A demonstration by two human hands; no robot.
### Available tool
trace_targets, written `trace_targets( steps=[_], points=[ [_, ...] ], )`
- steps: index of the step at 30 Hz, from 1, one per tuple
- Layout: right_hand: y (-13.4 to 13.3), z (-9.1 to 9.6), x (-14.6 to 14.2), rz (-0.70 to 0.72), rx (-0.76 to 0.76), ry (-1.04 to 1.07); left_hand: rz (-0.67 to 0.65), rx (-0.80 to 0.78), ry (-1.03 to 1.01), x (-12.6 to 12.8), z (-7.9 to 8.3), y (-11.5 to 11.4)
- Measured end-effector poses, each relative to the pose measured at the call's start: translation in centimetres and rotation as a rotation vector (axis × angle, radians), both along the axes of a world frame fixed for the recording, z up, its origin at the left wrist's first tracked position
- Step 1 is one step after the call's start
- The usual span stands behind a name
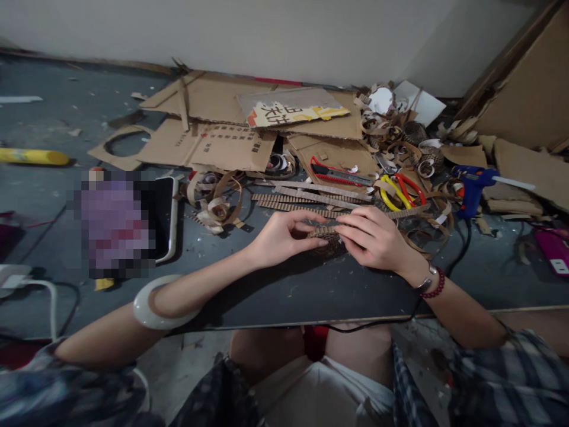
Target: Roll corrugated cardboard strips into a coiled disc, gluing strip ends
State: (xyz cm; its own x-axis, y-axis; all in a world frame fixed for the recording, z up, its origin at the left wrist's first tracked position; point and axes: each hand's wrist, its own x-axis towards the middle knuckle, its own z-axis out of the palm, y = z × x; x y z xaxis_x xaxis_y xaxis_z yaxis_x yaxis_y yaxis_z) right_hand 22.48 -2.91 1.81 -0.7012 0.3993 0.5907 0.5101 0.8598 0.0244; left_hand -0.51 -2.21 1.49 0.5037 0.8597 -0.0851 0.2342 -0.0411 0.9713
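Note:
Between my two hands is a small coil of corrugated cardboard strip (325, 242), held just above the table's front part. My left hand (284, 238) grips it from the left, thumb below and fingers above. From the other side my right hand (376, 238) presses its bent fingers to the coil's upper right edge; its fingertips partly cover the coil. Just behind the hands lie several loose corrugated strips (288, 204). Pliers or scissors with yellow and red handles (398, 193) rest behind my right hand, near a red utility knife (340, 173).
A blue glue gun (475, 187) stands at right, its black cable running to the table edge. Cardboard sheets (226, 145) and curled scraps (400, 139) crowd the back. At left are a phone (166, 219), a yellow tool handle (33, 156) and a white plug (15, 277).

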Motion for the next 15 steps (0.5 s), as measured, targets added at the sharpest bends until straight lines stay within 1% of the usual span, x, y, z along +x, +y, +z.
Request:
trace_targets(
  steps=[3,7,15],
  points=[
    [-0.02,0.1,0.11,0.006,0.032,-0.032,-0.026,0.007,0.044,0.0,0.23,0.0],
    [-0.04,0.32,0.16,0.001,0.053,-0.056,-0.051,-0.023,0.068,0.0,0.41,0.0],
    [-0.07,0.47,0.11,-0.004,0.134,-0.12,-0.118,-0.037,0.113,0.16,0.37,-0.08]
  ],
)
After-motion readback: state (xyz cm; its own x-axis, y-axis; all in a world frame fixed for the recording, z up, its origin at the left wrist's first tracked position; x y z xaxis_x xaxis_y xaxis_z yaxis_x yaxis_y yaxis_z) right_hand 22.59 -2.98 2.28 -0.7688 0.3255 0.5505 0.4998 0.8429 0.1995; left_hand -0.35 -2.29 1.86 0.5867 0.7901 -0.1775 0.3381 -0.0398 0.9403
